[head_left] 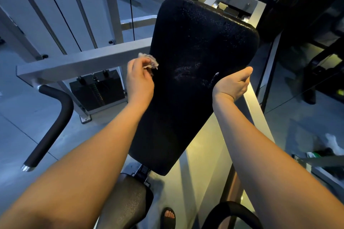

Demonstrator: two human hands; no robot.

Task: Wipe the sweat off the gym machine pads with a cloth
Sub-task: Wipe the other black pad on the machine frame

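A long black back pad (195, 46) tilts through the middle of the view, with wet streaks and droplets near its centre. My left hand (139, 78) is at the pad's left edge and pinches a small crumpled grey cloth (149, 60) between its fingertips. My right hand (232, 83) grips the pad's right edge, fingers curled over the side and thumb up. A smaller black seat pad (130, 202) lies below, partly hidden by my left forearm.
White machine frame bars (74, 63) run behind the pad, over a black weight stack (96, 89). A black curved handle (54, 122) stands at the left. A foot in a sandal (168, 216) is on the floor below. Dark equipment fills the right side.
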